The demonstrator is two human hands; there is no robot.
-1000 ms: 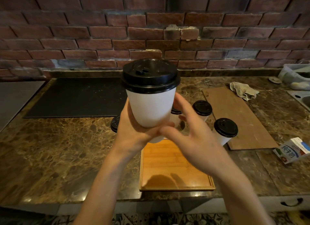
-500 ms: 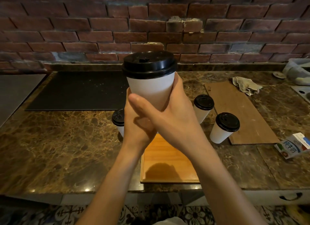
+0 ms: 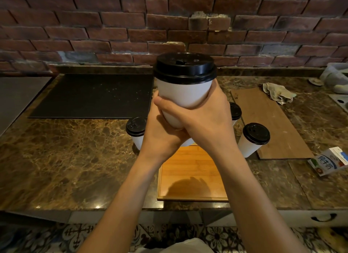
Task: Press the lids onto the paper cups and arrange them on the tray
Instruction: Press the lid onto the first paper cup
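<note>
The right hand has closed round the white paper cup, joining the left hand; both grip it above the rectangular bamboo tray; squeezing may crumple it, popping its black plastic lid.

You face a red brick wall behind a brown marble counter. A black mat lies to your left, a wooden board to your right with a rag at its far corner. Light glints off the counter's near edge; patterned floor tiles show below.
</note>
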